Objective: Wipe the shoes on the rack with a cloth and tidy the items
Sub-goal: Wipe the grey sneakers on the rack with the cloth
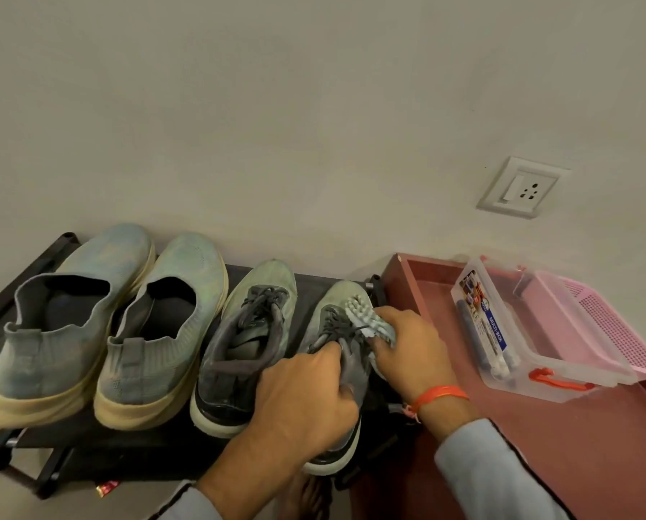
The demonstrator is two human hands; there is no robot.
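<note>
Shoe: rightmost laced sneaker (336, 354) on black rack (126, 441), heel hidden under hands.
Box: clear multi-box (520, 332) holds pens, contents hard to read; pink basket (606, 324) just right.
Left hand (306, 403): grips sneaker's collar.
Right hand (407, 350): pinches pale cloth (366, 317) against toe.

Knit-fabric slip-ons (88, 324) look matt and scuffed; the sneakers' (246, 343) heels are glossy. The cloth (366, 320) is nubby chenille. The box (531, 343) is clear plastic, the basket (606, 328) perforated pink plastic.
</note>
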